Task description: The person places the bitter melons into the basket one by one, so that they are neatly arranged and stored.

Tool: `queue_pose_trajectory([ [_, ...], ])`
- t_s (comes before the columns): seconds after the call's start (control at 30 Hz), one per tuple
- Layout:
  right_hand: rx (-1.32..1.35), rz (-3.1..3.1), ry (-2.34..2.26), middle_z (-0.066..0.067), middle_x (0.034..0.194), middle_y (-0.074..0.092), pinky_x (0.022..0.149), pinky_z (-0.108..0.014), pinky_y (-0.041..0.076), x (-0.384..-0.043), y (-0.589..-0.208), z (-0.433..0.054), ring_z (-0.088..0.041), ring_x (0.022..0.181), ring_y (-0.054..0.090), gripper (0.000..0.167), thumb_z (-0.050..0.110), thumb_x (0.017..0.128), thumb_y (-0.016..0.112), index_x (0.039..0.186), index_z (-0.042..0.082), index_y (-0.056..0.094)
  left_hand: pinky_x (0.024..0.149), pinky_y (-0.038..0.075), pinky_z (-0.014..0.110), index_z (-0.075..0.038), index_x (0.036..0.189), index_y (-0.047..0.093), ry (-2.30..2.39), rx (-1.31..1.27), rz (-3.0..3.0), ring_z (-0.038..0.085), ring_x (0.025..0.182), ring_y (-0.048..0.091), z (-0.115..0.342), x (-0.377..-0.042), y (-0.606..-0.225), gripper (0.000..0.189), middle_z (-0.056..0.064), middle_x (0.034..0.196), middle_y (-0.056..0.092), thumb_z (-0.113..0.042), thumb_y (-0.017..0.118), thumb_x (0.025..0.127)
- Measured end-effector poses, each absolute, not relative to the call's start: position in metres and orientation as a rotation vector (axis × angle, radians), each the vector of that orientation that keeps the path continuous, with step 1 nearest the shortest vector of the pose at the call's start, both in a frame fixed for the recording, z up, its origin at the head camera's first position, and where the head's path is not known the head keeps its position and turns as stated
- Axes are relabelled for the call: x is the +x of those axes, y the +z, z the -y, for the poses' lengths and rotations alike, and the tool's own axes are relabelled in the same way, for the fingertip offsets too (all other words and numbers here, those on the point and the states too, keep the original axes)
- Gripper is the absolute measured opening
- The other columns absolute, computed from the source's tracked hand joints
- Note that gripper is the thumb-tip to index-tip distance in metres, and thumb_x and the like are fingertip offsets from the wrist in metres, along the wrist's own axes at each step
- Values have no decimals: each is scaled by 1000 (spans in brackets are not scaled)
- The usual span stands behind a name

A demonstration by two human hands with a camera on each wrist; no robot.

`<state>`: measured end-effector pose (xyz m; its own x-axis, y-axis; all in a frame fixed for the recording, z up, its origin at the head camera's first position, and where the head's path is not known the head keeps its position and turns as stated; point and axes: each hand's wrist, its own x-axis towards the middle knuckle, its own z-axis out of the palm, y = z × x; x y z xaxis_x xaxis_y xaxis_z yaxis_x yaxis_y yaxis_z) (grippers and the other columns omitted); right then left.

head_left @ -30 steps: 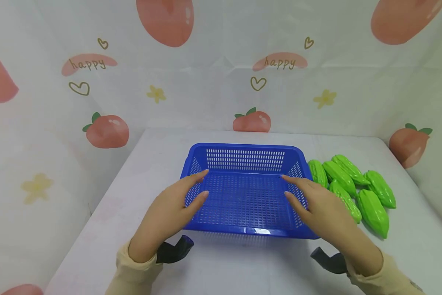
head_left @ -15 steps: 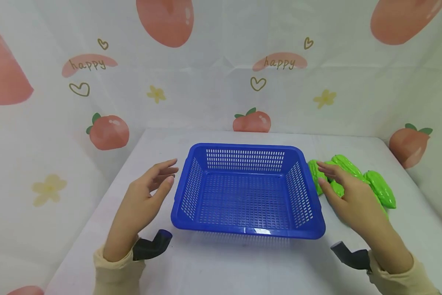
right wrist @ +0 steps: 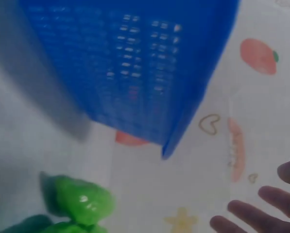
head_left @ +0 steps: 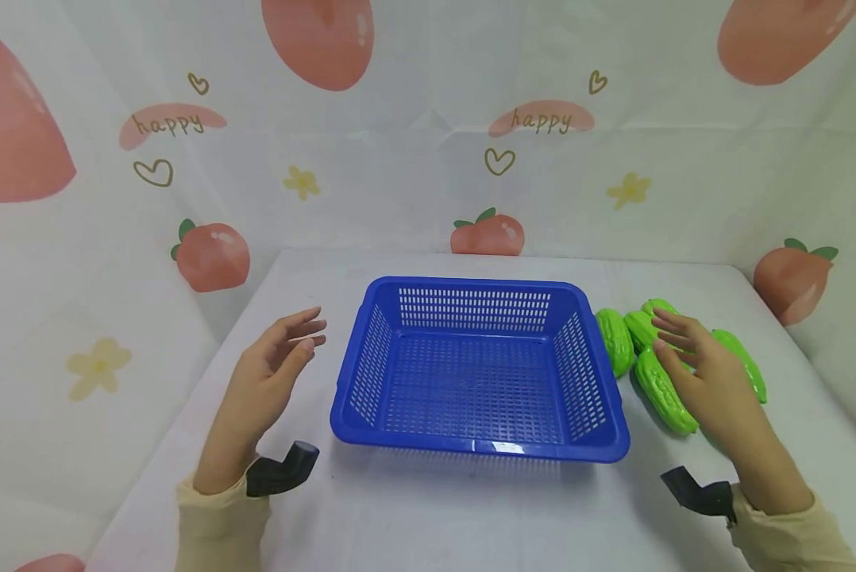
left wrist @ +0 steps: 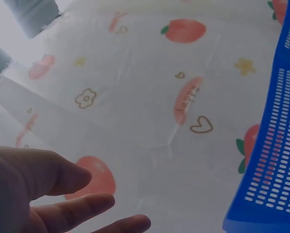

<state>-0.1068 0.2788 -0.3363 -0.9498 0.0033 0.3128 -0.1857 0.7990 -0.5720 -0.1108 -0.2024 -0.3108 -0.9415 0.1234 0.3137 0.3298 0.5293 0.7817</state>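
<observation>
A blue plastic basket (head_left: 480, 450) with slotted walls stands on the table, nothing inside it. Left of it my left hand (head_left: 264, 381) hovers with relaxed fingers, holding nothing; the left wrist view shows its fingers (left wrist: 76, 208) apart from the basket wall (left wrist: 271, 160). My right hand (head_left: 717, 385) is on the other side, its fingers loosely extended over a group of green bitter melons (head_left: 662, 391) and gripping none of them. Part of the group is hidden behind that hand. In the right wrist view, a bitter melon (right wrist: 84, 199) lies below the basket's side (right wrist: 130, 63).
The white table (head_left: 428, 516) reaches to a backdrop cloth (head_left: 399, 143) printed with fruit, hearts and flowers. The cloth also runs up along the left and right sides. A black curved piece (head_left: 283, 469) is attached at each wrist.
Both hands have moved apart from over the basket's sides, the left one to the left, the right one rightward over the bitter melons. The basket has stayed in place.
</observation>
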Motion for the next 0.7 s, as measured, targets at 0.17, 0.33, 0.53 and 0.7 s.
queue_pose_trajectory([
  [0.17,138,2648,922,-25,137,52,91,-46,47,-114,-351,-290,-50,116,53,48,21,101,50,146,8,40,90,45,9,-11,147,40,-1447,-306,2575,34,123,56,208,-118,-321,46,18,138,52,-16,48,102],
  [0.33,110,2640,958,-27,138,50,92,-45,46,-120,-367,-297,-51,118,51,49,19,101,50,146,5,38,97,46,29,-13,151,30,-1695,-236,2571,36,131,48,214,-125,-330,54,18,146,42,-21,49,102],
  [0.53,127,2668,987,-30,140,46,93,-57,45,-122,-384,-310,-56,118,47,51,19,101,50,146,2,36,100,47,34,-18,154,24,-1910,-181,2584,35,134,44,220,-135,-343,61,15,151,36,-28,52,101],
  [0.7,108,2719,978,-30,140,45,96,-48,48,-120,-393,-320,-56,117,47,52,22,101,50,147,1,35,100,47,46,-19,155,21,-2043,-148,2607,38,136,40,219,-143,-354,66,17,154,31,-30,54,99],
])
